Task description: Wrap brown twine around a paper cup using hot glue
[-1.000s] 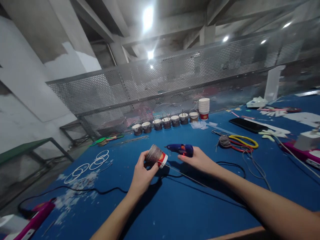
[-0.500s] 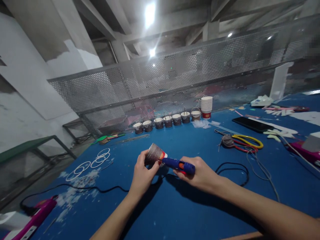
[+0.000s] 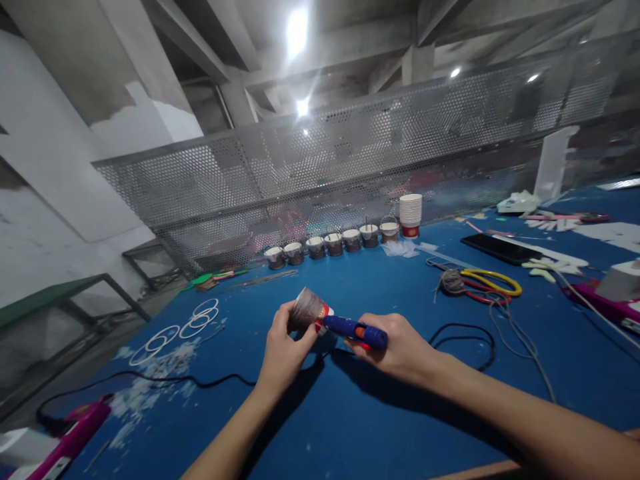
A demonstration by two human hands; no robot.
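My left hand (image 3: 284, 347) is closed around a paper cup (image 3: 307, 311), held tilted over the table. Grey-brown yarn covers much of the cup; a red and white printed part shows towards my right hand. My right hand (image 3: 393, 343) grips a blue hot glue gun (image 3: 356, 331), its front end up against the cup's printed part. The nozzle tip cannot be made out. From the glue gun's side a black cord (image 3: 215, 382) runs left across the blue table (image 3: 345, 427).
Several wrapped cups (image 3: 335, 244) line the back beside a stack of paper cups (image 3: 411, 215). At right lie scissors (image 3: 493, 283), a yarn ball (image 3: 452, 281) and a phone (image 3: 500, 249). White rings (image 3: 199, 319) and a magenta power strip (image 3: 75, 440) are at left.
The view has shifted slightly. Both hands, the cup and the glue gun keep almost the same pose.
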